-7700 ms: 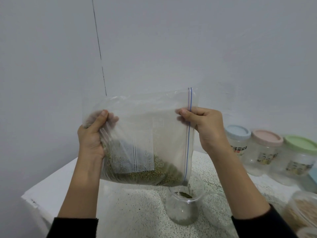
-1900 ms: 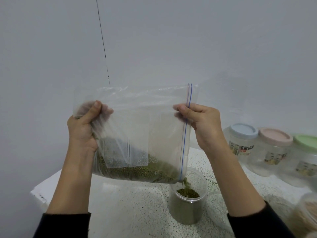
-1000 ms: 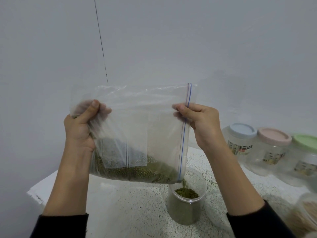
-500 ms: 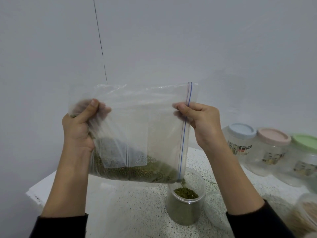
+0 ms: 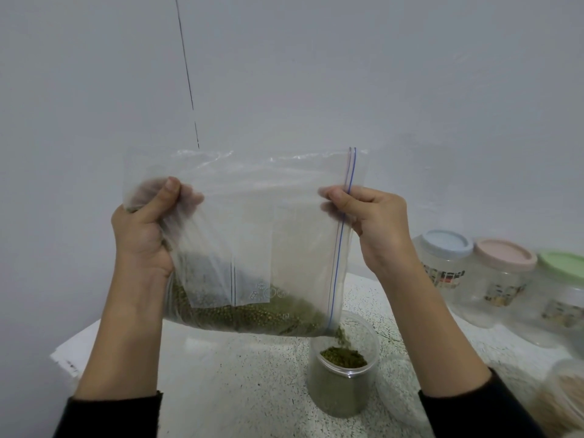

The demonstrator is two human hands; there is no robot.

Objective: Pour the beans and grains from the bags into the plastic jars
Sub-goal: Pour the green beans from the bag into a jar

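I hold a clear zip bag turned on its side above the table, its blue zip line at the right. My left hand grips the bag's closed left end. My right hand pinches the zip edge. Green mung beans lie along the bag's lower edge and trickle from its bottom right corner into an open clear plastic jar. Beans fill the jar nearly to its neck.
Three lidded jars stand at the right against the wall: blue lid, pink lid, green lid. A container of pale grain sits at the lower right. The speckled table ends at its left edge near my left forearm.
The bean level in the jar has risen from a thin layer to near the neck, and the bag holds fewer beans. My left hand has lifted the bag's left end slightly.
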